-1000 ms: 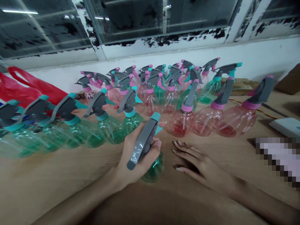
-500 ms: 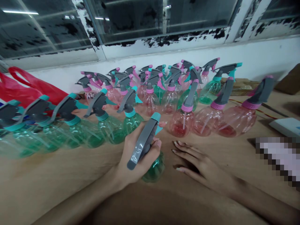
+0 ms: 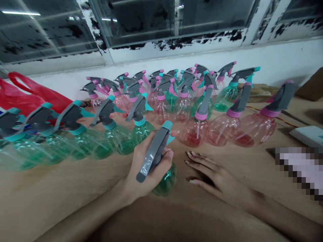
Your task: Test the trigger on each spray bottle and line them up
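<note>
My left hand (image 3: 140, 174) is closed round the neck of a green spray bottle (image 3: 166, 181) with a grey trigger head and turquoise nozzle. The bottle stands on the wooden table (image 3: 88, 188); the fingers hide its collar. To its right, my right hand (image 3: 214, 174) lies on the tabletop with fingers stretched out, holding nothing. A row of green spray bottles (image 3: 118, 137) with turquoise collars runs to the left of the held one. Beyond my right hand stand three pink spray bottles (image 3: 195, 132) with pink collars.
Several more pink and green spray bottles (image 3: 163, 109) crowd together near the white wall (image 3: 282, 60). A red plastic bag (image 3: 42, 95) lies at the back left. On the right are a white box (image 3: 308, 134), thin wires (image 3: 285, 122), a cardboard box (image 3: 311, 85) and a pixelated patch.
</note>
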Demonstrator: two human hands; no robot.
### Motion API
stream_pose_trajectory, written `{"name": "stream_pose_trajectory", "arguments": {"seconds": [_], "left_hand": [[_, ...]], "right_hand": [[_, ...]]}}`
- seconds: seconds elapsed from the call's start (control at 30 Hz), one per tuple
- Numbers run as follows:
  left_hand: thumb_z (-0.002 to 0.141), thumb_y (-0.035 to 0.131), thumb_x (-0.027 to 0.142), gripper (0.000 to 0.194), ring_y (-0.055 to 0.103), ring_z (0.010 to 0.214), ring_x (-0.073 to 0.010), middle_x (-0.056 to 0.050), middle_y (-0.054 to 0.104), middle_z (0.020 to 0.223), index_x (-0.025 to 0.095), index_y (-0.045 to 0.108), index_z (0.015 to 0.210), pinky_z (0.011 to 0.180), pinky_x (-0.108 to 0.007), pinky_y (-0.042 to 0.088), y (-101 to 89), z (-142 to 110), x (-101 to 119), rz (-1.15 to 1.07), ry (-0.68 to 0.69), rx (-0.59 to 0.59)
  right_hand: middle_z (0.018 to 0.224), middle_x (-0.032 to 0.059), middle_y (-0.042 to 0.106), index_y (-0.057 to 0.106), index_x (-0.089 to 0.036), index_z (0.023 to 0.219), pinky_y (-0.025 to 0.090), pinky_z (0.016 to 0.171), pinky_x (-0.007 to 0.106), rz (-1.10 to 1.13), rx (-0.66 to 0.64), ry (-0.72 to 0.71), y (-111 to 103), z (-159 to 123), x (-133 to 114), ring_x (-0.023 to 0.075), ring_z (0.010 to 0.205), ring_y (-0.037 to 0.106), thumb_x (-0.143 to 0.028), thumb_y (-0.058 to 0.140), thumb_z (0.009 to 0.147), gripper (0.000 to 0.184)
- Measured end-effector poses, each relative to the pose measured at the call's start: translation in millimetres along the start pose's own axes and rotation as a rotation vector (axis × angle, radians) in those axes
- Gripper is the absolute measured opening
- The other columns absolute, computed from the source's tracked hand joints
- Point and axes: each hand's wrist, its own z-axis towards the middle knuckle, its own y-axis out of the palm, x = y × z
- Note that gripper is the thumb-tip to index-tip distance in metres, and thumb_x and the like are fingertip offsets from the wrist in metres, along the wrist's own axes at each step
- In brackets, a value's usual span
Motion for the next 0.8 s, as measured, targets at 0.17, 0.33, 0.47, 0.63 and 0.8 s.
{"name": "stream_pose_trajectory", "arguments": {"seconds": [0.17, 0.33, 0.47, 0.63, 0.8], "left_hand": [[0.079, 0.05, 0.022, 0.03, 0.052, 0.051, -0.0134, 0.004, 0.055, 0.063, 0.025, 0.053, 0.109, 0.052, -0.025, 0.048, -0.5, -0.8, 0.6, -0.005, -0.006, 0.013], [0.081, 0.049, 0.024, 0.031, 0.048, 0.047, -0.0126, 0.005, 0.053, 0.059, 0.024, 0.053, 0.111, 0.048, -0.025, 0.044, 0.0, -0.9, 0.2, -0.03, -0.015, -0.013], [0.081, 0.049, 0.026, 0.028, 0.05, 0.049, -0.0131, 0.005, 0.054, 0.061, 0.024, 0.054, 0.11, 0.047, -0.025, 0.043, 0.5, -0.9, 0.6, -0.035, -0.036, -0.018], [0.08, 0.051, 0.027, 0.021, 0.052, 0.052, -0.0137, 0.004, 0.058, 0.063, 0.024, 0.055, 0.101, 0.049, -0.025, 0.045, -1.0, -2.3, 3.0, -0.009, -0.052, 0.01], [0.079, 0.052, 0.031, 0.009, 0.054, 0.053, -0.0147, 0.002, 0.059, 0.066, 0.025, 0.053, 0.086, 0.049, -0.027, 0.046, -1.3, -0.9, 5.1, 0.003, -0.09, 0.026]], "right_hand": [[0.142, 0.0036, 0.042, 0.044, -0.022, 0.134, 0.034, 0.108, 0.043, 0.02, 0.011, 0.0, -0.1, 0.1, 0.5, 0.0208, 0.132, 0.034, -0.046, 0.044, 0.09, 0.049], [0.141, 0.0037, 0.044, 0.044, -0.024, 0.134, 0.034, 0.107, 0.044, 0.065, 0.028, 0.006, -0.6, -1.1, -1.0, 0.0217, 0.132, 0.035, -0.044, 0.047, 0.089, 0.049], [0.142, 0.004, 0.043, 0.044, -0.024, 0.134, 0.034, 0.107, 0.044, 0.066, 0.027, 0.016, 0.5, -1.1, -1.0, 0.0216, 0.132, 0.035, -0.044, 0.047, 0.089, 0.049], [0.142, 0.0042, 0.042, 0.043, -0.023, 0.134, 0.034, 0.107, 0.044, 0.065, 0.022, 0.001, -0.8, -0.4, -0.9, 0.0217, 0.132, 0.035, -0.044, 0.046, 0.09, 0.05], [0.14, 0.0043, 0.045, 0.042, -0.025, 0.135, 0.035, 0.106, 0.046, 0.087, 0.051, 0.001, -2.4, -1.0, -2.1, 0.0233, 0.131, 0.036, -0.043, 0.048, 0.089, 0.05]]}}
